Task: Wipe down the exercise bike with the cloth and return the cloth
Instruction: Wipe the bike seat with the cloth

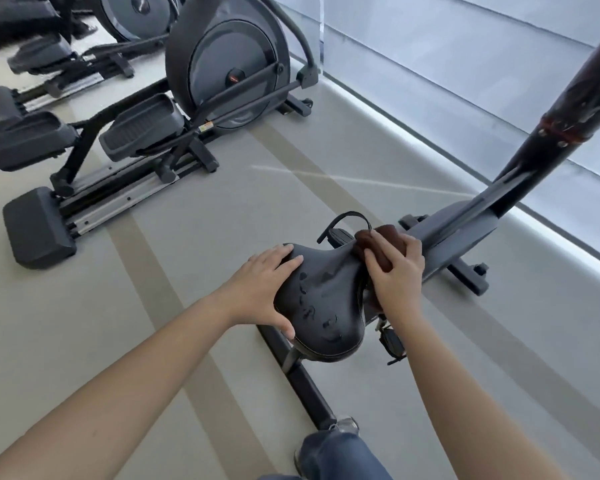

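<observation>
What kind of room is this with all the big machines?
Probably a gym: elliptical trainers stand in a row, and the right hand holds a brown cloth against an exercise bike's saddle.

I see a dark grey elliptical trainer standing on the pale grey floor, with its flywheel housing at the far end. To its left a second elliptical trainer stands parallel, partly cut off. Tan stripes cross the floor just in front of the near trainer. To its right, a glass wall rises above a bright white ledge.
</observation>
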Motion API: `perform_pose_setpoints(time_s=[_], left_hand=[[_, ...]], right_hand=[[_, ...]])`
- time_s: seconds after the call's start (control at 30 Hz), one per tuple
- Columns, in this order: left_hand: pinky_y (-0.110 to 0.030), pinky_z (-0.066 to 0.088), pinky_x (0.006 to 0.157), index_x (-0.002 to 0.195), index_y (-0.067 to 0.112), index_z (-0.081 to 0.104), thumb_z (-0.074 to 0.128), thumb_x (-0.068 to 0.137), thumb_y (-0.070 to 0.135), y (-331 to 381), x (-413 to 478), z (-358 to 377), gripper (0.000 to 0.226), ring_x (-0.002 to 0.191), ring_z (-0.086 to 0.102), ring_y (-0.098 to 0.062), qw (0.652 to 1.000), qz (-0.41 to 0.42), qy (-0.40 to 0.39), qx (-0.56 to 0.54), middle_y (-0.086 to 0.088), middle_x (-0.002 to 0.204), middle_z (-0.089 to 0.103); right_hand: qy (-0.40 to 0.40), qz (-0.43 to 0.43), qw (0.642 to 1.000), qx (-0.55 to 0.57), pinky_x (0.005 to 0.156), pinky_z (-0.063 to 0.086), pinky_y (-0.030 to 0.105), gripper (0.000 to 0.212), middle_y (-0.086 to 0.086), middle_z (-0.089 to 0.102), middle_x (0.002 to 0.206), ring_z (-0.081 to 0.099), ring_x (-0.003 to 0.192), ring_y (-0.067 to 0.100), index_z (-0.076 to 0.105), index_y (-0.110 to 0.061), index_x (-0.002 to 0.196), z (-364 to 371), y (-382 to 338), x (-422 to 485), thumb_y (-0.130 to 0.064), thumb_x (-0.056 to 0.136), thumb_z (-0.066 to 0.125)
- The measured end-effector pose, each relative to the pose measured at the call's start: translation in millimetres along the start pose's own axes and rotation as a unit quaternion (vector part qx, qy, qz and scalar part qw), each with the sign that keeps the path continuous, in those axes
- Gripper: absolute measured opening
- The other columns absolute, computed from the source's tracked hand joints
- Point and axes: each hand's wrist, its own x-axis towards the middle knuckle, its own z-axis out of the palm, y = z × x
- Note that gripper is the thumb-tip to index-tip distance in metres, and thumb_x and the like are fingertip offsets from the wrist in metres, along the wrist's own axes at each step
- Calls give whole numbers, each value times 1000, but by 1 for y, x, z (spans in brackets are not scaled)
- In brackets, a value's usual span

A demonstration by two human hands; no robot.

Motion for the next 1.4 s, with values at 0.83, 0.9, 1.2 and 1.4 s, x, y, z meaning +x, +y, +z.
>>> perform_pose_setpoints(time_s=[0.83,0.9,1.2,1.4], left_hand=[[-36,40,87,117,9,49,79,36,64,-30,47,-24,102,104,40,-23,978,208,15,11,-6,114,47],[-37,39,89,117,7,48,77,38,65,-34,50,-21,102,106,40,-24,973,231,15,8,-6,115,46],[-31,30,91,129,13,39,74,47,64,-50,62,-23,102,112,31,-18,949,313,-21,0,-1,123,40],[-32,32,94,127,18,36,72,50,66,-50,65,-22,98,113,28,-16,950,311,-27,-9,2,122,37]], right_hand=[[39,112,989,88,88,29,-2,41,-17,51,107,45,104,-15,58,-48,108,11,-4,-50,-14,85,64],[72,124,986,81,87,26,-5,39,-12,48,110,43,101,-19,56,-41,115,14,-11,-32,-14,86,62],[32,194,979,-54,85,30,0,37,-24,47,102,48,95,-5,57,-52,110,7,-47,-108,-25,84,64],[109,260,955,-96,86,38,23,30,-2,53,107,51,103,15,60,-50,109,27,-64,-98,-31,86,60]])
